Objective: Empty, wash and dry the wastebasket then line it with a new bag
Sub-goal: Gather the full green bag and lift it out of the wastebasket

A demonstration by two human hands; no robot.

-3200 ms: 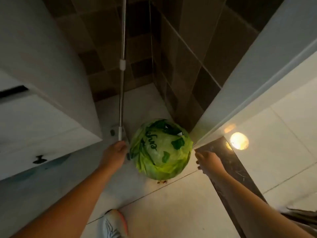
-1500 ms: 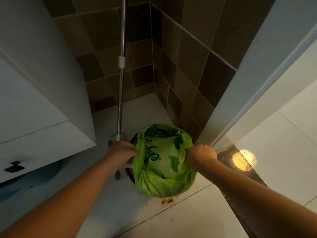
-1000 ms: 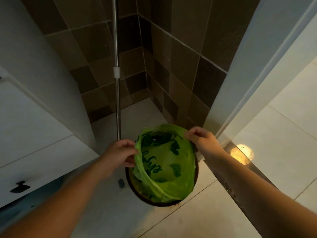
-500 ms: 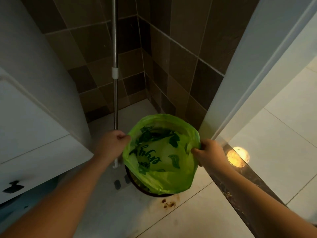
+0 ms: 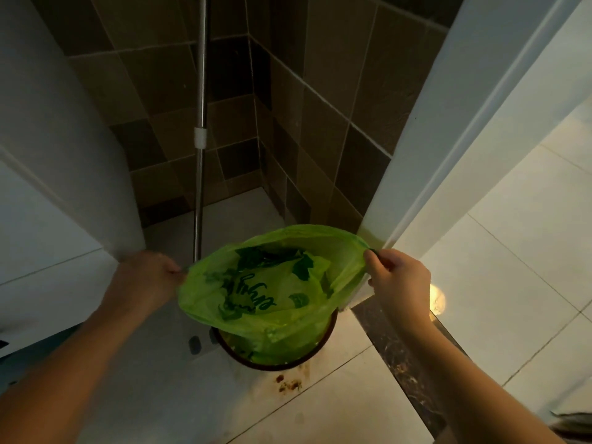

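On the left I see a white cabinet (image 5: 48,251) with a drawer front. My left hand (image 5: 145,280) pinches the left edge of the thin green plastic bag (image 5: 266,290), fingers curled tight on the film. Behind that hand a metal mop pole (image 5: 201,123) stands upright against the dark brown tiled wall (image 5: 320,107). The bag is stretched wide open between my two hands, lifted partly out of the round dark-rimmed wastebasket (image 5: 282,362), its lower part inside the rim. Dark green cursive lettering and leaf shapes are printed on the bag; I cannot read the word. Brown crumbs (image 5: 288,384) lie on the pale floor tile just before the basket. My right hand (image 5: 398,280) pinches the bag's right edge, near the white door frame (image 5: 448,129).
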